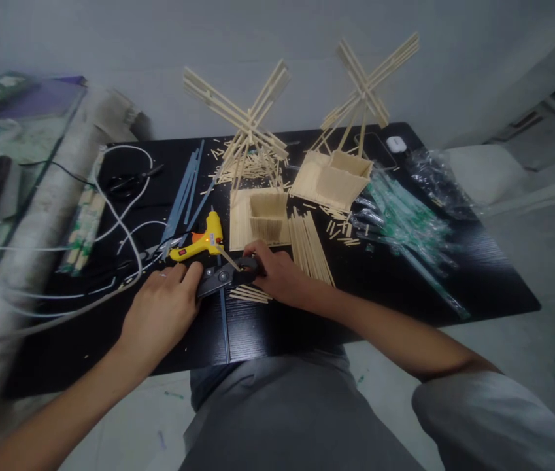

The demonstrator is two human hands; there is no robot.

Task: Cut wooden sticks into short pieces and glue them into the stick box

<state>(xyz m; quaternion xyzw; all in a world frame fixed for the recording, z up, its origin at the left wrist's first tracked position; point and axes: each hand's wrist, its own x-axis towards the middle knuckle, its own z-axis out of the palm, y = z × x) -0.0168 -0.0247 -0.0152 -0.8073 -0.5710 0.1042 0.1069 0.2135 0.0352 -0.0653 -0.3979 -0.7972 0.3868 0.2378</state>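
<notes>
My left hand [164, 304] is closed around the handle end of dark grey shears [216, 279] with round bolts. Their black curved end points right, toward my right hand [280, 275], whose bent fingers are closed beside it. A thin wooden stick [228, 258] slants across that end toward my right fingers, which partly hide it. Just beyond my left fingers lies a yellow glue gun [201, 239]. Past my right hand stands a windmill-like stick model [240, 219] on a flat base with an open box. Loose sticks [309, 245] lie beside it, and several short ones [250, 294] are below the shears.
A second stick model [331, 180] stands at the back right. Green-and-clear plastic wrapping [404, 216] covers the table's right part. Grey-blue strips [186, 190], white cables [120, 222] and wrapped stick bundles [84, 226] lie left. Wood offcuts [252, 163] are heaped behind; the black table [287, 333] has its edge near me.
</notes>
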